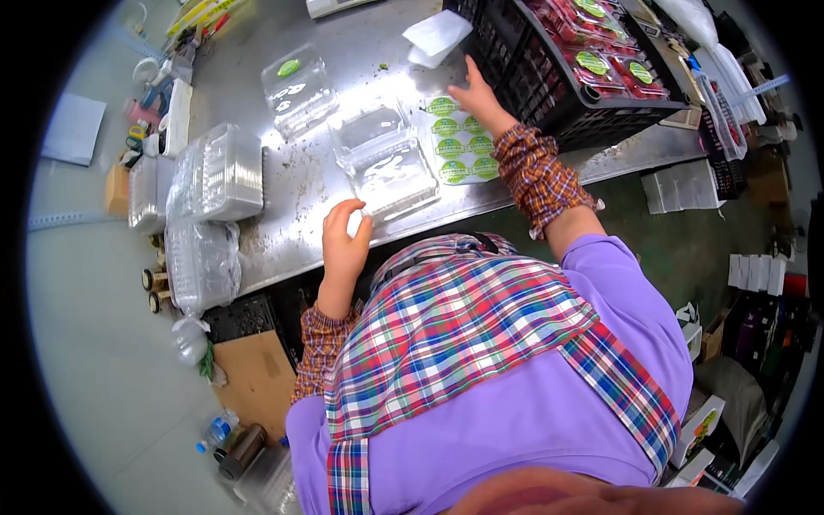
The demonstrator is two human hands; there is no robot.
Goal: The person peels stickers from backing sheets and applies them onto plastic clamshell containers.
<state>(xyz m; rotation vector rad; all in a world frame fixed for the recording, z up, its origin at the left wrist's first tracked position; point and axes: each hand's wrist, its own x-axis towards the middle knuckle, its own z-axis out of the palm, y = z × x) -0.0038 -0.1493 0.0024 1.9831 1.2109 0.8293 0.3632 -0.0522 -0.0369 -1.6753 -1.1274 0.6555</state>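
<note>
My left hand (345,236) is at the table's front edge, fingers curved and apart, beside the near corner of an open clear plastic box (390,176). Nothing shows between its fingers. My right hand (481,99) hangs over the top right of a sheet of green round stickers (455,146), its fingers spread and empty. Above its fingertips lie white sheets (436,36). Another open clear box (298,90), with a green sticker on its lid, rests farther back on the left.
A black crate (549,94) with packed boxes of red fruit (601,69) stands at the right. Stacked clear boxes (219,176) and a plastic bag of containers (202,257) are on the left. Tools and small items line the metal table's (283,184) left side.
</note>
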